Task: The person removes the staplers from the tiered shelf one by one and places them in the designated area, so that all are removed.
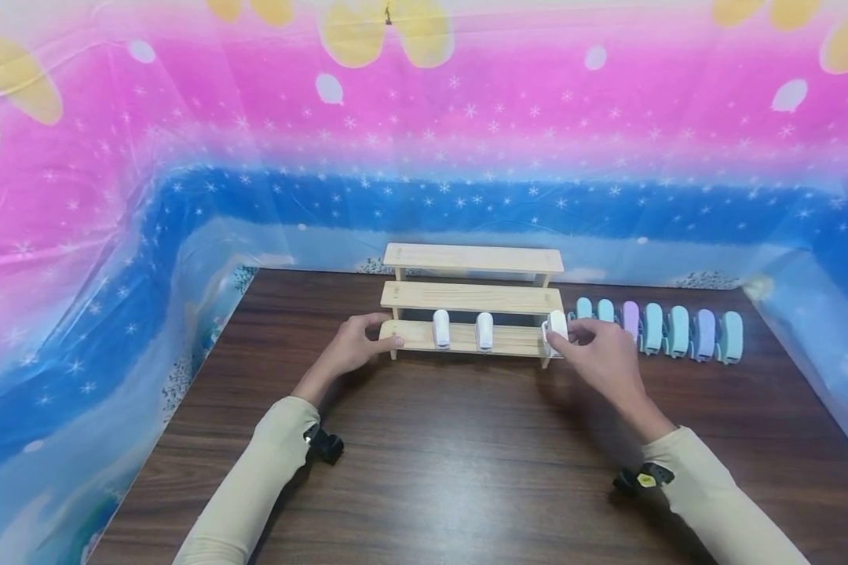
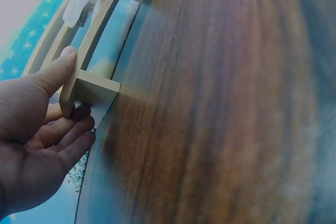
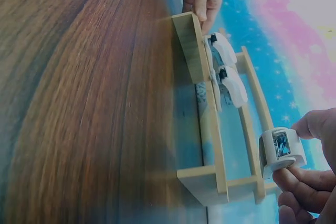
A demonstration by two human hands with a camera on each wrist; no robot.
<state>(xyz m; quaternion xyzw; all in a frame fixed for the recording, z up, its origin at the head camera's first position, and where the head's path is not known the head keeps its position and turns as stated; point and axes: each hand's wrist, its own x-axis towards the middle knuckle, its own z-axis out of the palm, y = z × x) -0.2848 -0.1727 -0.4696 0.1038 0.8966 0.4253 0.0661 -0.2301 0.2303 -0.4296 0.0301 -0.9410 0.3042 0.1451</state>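
My left hand point(image 1: 354, 344) grips the left end of the lowest board of a three-tier wooden rack point(image 1: 466, 297), thumb on top and fingers underneath. My right hand point(image 1: 603, 353) pinches a white small stapler point(image 1: 557, 329) between thumb and fingers at the right end of that board. In the right wrist view, the held stapler point(image 3: 282, 149) turns its metal-lined end to the camera, over the rack; contact with the board is unclear. Two other white staplers, one left point(image 1: 441, 329) and one nearer the middle point(image 1: 484, 331), stand apart on the lowest board.
Right of the rack stands a row of several teal and purple small staplers point(image 1: 677, 331) on the dark wooden table point(image 1: 424, 455). My right hand partly covers the near end of this row. A patterned cloth point(image 1: 424, 173) hangs behind the table.
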